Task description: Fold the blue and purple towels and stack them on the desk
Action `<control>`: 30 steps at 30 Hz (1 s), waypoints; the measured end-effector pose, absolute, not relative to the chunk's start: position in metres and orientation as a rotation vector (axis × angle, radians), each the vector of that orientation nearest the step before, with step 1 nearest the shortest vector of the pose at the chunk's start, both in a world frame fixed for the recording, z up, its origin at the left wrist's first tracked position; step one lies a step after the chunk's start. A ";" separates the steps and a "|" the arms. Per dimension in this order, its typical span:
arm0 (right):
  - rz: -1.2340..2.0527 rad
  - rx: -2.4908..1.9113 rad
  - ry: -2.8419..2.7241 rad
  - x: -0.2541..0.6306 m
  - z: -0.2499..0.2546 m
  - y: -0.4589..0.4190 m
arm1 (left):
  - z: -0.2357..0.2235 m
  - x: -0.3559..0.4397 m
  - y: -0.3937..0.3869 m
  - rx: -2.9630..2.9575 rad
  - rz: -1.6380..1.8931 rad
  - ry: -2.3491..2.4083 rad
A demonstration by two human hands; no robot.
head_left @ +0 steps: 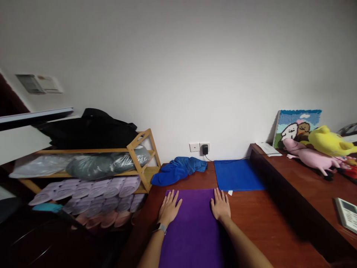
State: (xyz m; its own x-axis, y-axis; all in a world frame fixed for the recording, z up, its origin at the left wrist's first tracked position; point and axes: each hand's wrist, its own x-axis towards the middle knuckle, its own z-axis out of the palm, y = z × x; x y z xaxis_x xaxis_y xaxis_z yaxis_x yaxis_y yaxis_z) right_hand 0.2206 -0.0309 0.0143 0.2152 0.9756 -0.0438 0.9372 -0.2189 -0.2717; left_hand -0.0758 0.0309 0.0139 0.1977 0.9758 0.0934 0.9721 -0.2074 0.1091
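The red-brown table (pixel 251 219) lies under the purple cloth (pixel 192 230), which is spread flat between the two arms. To the left of the purple cloth is a wooden rack (pixel 135 160), holding rows of pale slippers (pixel 111 188) and a black bag (pixel 92 130) on its top. Well to the right of the purple cloth rises a raised counter (pixel 306 186), and it makes a barrier on that side. Beyond the far right corner of the purple cloth, a flat blue cloth (pixel 240 175) reaches near this counter. A crumpled blue cloth (pixel 178 171) is heaped close beyond the far edge of the purple cloth (it takes up the space there, up to the wall).

On the counter, farther right from the purple cloth, there are a fluffy picture (pixel 298 128), a pink plush toy (pixel 312 158) and a yellow plush toy (pixel 329 141).

The left hand (pixel 169 208) is open and flat at the far left corner of the purple cloth, with the fingers a little spread; it grips nothing. The right hand (pixel 221 206) is also open, palm down at the far right corner, and grips nothing.

A calculator (pixel 348 214) is well right of the purple cloth. Beyond it, on the wall, is a black plug (pixel 205 149) (its thin cord runs to the right). A small white tag (pixel 230 192) lies near the right fingers.
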 end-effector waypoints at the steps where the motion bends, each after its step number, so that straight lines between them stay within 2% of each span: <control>1: 0.306 -2.303 -1.831 0.221 0.015 -0.031 | 0.015 -0.077 0.031 2.404 0.221 1.954; 9: 0.432 -2.237 -1.743 0.230 0.029 -0.035 | 0.030 -0.066 0.016 2.431 0.356 1.905; 16: 0.318 -2.214 -1.885 0.228 0.019 -0.046 | 0.032 0.052 -0.011 2.580 0.379 1.518; 22: 0.293 -2.176 -2.025 0.230 0.005 -0.041 | 0.024 0.123 -0.012 2.495 0.320 1.493; 26: 0.293 -2.174 -1.988 0.231 0.000 -0.037 | 0.019 0.111 -0.007 2.569 0.255 1.480; 30: 0.296 -2.193 -1.903 0.229 0.006 -0.040 | 0.013 0.055 0.000 2.589 0.180 1.595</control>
State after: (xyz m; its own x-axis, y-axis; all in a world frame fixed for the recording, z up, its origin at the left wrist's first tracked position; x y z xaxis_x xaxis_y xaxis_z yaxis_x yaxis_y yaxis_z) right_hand 0.2285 -0.0401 0.0062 0.1398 0.9902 -0.0062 0.9452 -0.1353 -0.2972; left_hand 0.0553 -0.0005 0.0133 0.4461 0.8936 0.0503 0.8822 -0.4485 0.1432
